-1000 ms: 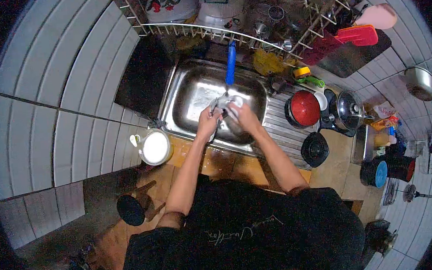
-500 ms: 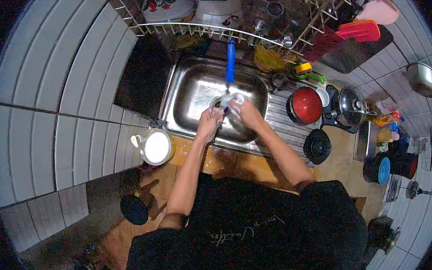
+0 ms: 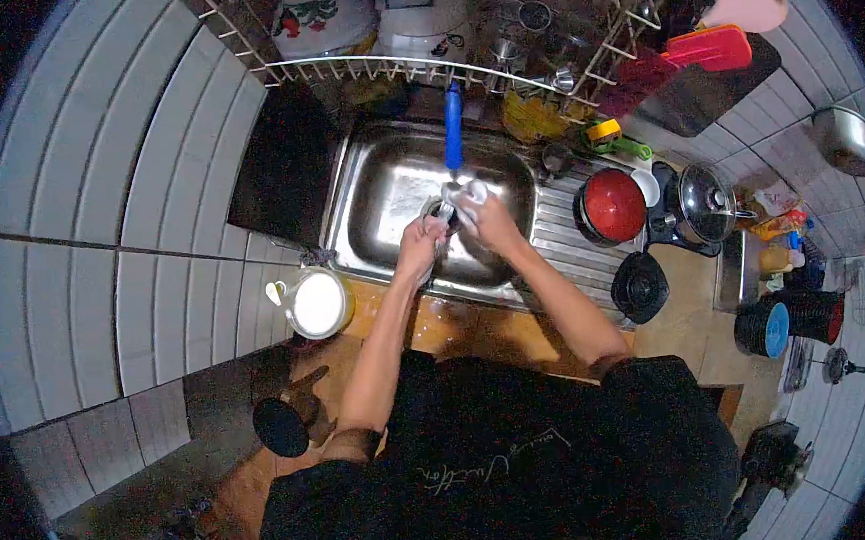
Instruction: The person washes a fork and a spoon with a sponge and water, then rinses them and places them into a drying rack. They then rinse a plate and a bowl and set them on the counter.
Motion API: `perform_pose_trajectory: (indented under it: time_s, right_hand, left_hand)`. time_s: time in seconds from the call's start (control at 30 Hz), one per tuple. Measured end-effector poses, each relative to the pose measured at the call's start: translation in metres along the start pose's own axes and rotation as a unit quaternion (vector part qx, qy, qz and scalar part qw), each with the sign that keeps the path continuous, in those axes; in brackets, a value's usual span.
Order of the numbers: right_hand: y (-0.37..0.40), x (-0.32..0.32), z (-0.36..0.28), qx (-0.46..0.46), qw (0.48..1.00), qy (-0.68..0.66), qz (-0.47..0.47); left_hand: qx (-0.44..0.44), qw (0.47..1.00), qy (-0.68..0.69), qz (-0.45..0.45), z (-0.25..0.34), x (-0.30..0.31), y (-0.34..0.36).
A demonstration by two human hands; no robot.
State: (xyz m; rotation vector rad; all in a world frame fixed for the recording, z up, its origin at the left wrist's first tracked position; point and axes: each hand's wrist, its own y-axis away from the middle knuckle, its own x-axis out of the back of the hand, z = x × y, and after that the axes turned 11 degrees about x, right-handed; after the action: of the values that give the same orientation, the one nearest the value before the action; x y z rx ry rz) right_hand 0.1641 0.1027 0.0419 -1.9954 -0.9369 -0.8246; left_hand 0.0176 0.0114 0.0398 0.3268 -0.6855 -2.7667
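Observation:
Both of my hands are over the steel sink [image 3: 360, 205], close together near its middle. My left hand [image 3: 423, 247] is closed around a small shiny metal utensil [image 3: 444, 210], whose head points up and right; its exact kind is hard to make out. In my right hand [image 3: 490, 223] is a pale, foamy sponge or cloth [image 3: 470, 197], pressed close to the utensil's head. The fingers hide part of both. Just beyond my hands hangs a blue tap hose [image 3: 454, 128].
A wire dish rack [image 3: 368, 64] spans the wall above the sink. Left stands a white-filled pitcher [image 3: 317, 304]. On the right are a red bowl [image 3: 613, 205], a black lid-like piece [image 3: 639, 287] and a glass-lidded pan [image 3: 706, 203]. Blue-rimmed stacked containers [image 3: 776, 330] sit farther right.
The view has shifted slightly. My right hand and the foamy sponge or cloth have moved a little against the utensil, whose metal head shows more clearly. My left hand keeps its grip.

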Motion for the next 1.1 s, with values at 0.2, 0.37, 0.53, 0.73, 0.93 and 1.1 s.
perform_pose_trajectory:
  time_s: [0.2,0.37,0.53,0.73,0.93,1.1]
  right_hand:
    - [0.003,-0.001,0.018,-0.082,0.997,-0.002,-0.001]
    - [0.007,-0.012,0.029,-0.210,0.945,-0.069,0.242]
    - [0.018,-0.030,0.027,-0.386,0.633,-0.615,0.269]
    - [-0.003,-0.020,0.000,-0.387,0.622,-0.632,0.250]
    - [-0.002,-0.022,0.004,-0.347,0.671,-0.602,0.258]
    - [-0.002,-0.012,0.002,-0.325,0.622,-0.663,0.262]
  left_hand:
    - [-0.026,0.999,-0.041,0.004,-0.004,0.005,0.001]
    - [-0.024,0.999,-0.005,-0.028,-0.015,0.003,-0.010]
    - [-0.028,0.998,-0.059,0.027,-0.002,-0.007,0.001]
    - [-0.096,0.974,-0.182,0.090,0.003,-0.016,0.006]
    - [-0.131,0.950,-0.258,0.115,0.020,-0.020,0.017]
    - [0.122,0.985,0.099,-0.072,0.012,-0.004,0.007]
